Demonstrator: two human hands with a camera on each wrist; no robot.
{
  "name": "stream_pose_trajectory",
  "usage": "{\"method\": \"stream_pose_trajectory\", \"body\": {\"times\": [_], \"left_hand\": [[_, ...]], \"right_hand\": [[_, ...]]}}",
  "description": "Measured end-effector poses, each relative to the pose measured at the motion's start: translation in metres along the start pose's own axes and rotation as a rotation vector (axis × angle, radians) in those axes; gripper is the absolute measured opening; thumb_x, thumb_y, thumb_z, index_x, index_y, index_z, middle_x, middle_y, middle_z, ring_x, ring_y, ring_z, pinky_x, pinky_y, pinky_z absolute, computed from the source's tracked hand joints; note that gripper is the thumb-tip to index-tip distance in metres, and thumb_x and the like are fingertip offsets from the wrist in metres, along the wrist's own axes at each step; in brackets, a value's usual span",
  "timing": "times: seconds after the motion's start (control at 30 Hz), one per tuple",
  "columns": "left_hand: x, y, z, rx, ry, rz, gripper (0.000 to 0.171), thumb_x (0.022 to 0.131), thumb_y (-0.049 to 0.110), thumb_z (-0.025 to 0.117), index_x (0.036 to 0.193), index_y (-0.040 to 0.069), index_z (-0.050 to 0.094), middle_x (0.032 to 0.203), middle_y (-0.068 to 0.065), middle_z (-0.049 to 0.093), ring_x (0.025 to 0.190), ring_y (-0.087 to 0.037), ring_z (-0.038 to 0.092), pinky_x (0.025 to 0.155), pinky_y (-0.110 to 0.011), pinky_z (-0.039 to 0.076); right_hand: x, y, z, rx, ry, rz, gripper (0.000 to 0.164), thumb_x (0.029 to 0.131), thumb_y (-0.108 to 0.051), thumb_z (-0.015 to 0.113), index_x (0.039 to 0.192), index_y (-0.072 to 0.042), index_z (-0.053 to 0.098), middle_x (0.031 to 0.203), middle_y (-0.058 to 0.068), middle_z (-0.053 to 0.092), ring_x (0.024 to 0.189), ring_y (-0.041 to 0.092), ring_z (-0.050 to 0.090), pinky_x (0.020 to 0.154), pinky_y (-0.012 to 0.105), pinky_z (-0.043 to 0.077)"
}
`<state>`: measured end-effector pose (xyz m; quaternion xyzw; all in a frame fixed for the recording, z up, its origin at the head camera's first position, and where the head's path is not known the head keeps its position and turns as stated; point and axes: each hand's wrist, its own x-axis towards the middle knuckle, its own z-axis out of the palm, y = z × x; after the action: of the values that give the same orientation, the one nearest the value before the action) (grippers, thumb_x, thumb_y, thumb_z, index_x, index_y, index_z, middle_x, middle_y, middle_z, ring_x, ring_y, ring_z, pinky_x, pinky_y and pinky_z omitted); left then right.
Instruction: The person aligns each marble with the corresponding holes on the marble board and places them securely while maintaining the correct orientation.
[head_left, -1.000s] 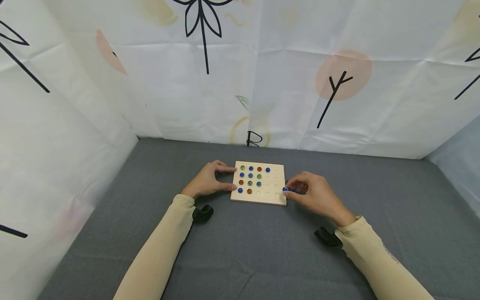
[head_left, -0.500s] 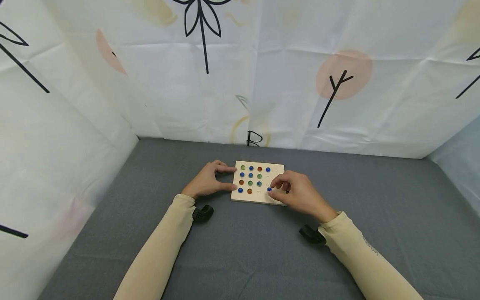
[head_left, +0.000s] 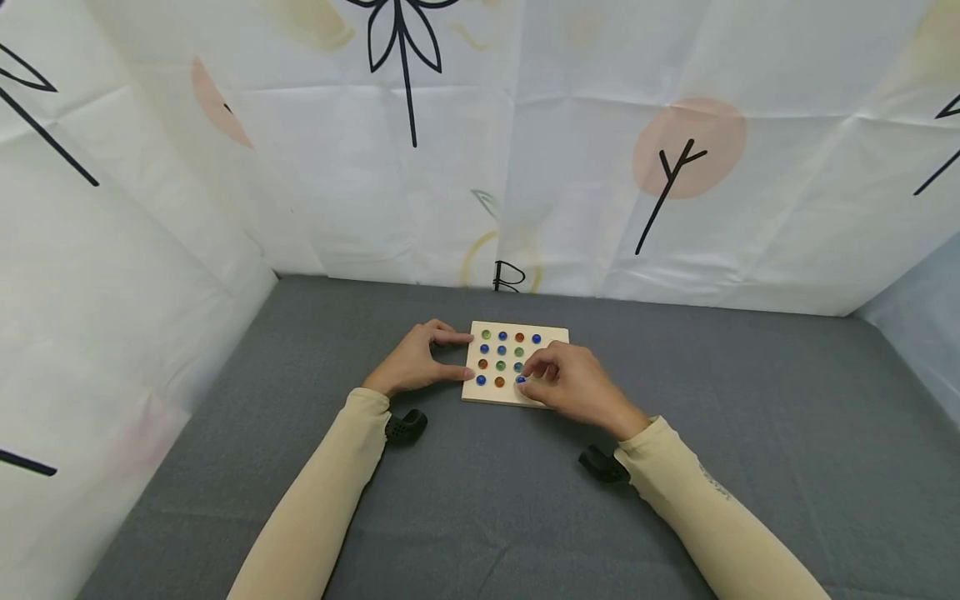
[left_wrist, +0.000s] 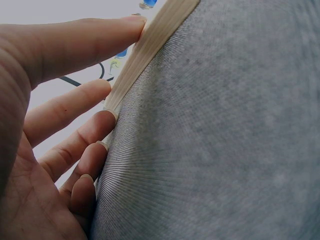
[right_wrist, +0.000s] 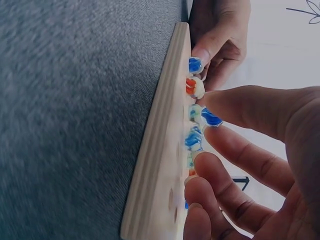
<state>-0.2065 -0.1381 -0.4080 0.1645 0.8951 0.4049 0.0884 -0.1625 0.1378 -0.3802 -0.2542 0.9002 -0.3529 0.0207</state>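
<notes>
A pale wooden board (head_left: pixel 471 392) with rows of round hollows lies on the grey cloth. Blue, green and orange-red glass marbles sit in many of the hollows. At the board's left edge, my left hand (head_left: pixel 416 362) rests its thumb and index fingertip, spread apart. My right hand (head_left: pixel 577 387) is over the front right of the board, covering some hollows. Between thumb and index finger it pinches a blue marble (right_wrist: pixel 212 117), just above the front row, beside an orange-red marble (right_wrist: pixel 191 86) in its hollow. Whether the pinched marble touches its hollow cannot be told.
Grey cloth (head_left: pixel 480 500) covers the table around the board. Behind stands a white printed cloth wall (head_left: pixel 570 183), with another side wall (head_left: pixel 112 292) at the left. Black wrist devices (head_left: pixel 407 427) are worn below both hands.
My right hand has moved left from the board's right edge to the front row's middle, carrying the blue marble. The left hand and the board have stayed in place.
</notes>
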Motion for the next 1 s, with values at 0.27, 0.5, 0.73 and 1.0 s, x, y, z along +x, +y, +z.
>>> {"method": "stream_pose_trajectory", "body": {"times": [0.27, 0.5, 0.73, 1.0], "left_hand": [[0.0001, -0.0002, -0.0007, 0.002, -0.007, 0.000, 0.060, 0.081, 0.031, 0.088, 0.136, 0.018, 0.068, 0.135, -0.011, 0.054, 0.130, -0.034, 0.046, 0.108, -0.057, 0.037], [-0.0001, -0.0008, -0.0011, 0.000, -0.003, 0.004, 0.059, 0.081, 0.030, 0.088, 0.135, 0.017, 0.069, 0.135, -0.011, 0.055, 0.129, -0.034, 0.046, 0.108, -0.056, 0.037], [-0.0005, -0.0008, -0.0007, 0.000, 0.000, 0.009, 0.060, 0.081, 0.031, 0.088, 0.135, 0.017, 0.069, 0.134, -0.011, 0.055, 0.128, -0.034, 0.047, 0.107, -0.056, 0.039], [-0.0013, -0.0017, -0.0011, -0.009, 0.002, 0.007, 0.060, 0.081, 0.032, 0.088, 0.135, 0.016, 0.069, 0.133, -0.011, 0.055, 0.128, -0.034, 0.047, 0.107, -0.057, 0.038]], "right_hand": [[0.0036, 0.0009, 0.0057, -0.026, 0.006, 0.029, 0.007, 0.088, -0.015, 0.079, 0.092, -0.010, 0.076, 0.085, 0.000, 0.062, 0.072, 0.011, 0.055, 0.066, 0.033, 0.047], [0.0041, 0.0006, 0.0071, -0.037, 0.003, 0.036, 0.007, 0.088, -0.016, 0.079, 0.092, -0.010, 0.077, 0.085, 0.000, 0.062, 0.073, 0.012, 0.055, 0.067, 0.034, 0.047], [0.0038, -0.0007, 0.0074, -0.040, 0.006, 0.040, 0.007, 0.088, -0.016, 0.079, 0.092, -0.011, 0.077, 0.085, 0.000, 0.063, 0.073, 0.012, 0.056, 0.067, 0.034, 0.047], [0.0041, -0.0019, 0.0076, -0.045, 0.006, 0.049, 0.007, 0.088, -0.016, 0.080, 0.091, -0.011, 0.077, 0.086, 0.001, 0.063, 0.074, 0.013, 0.056, 0.069, 0.035, 0.047]]}}
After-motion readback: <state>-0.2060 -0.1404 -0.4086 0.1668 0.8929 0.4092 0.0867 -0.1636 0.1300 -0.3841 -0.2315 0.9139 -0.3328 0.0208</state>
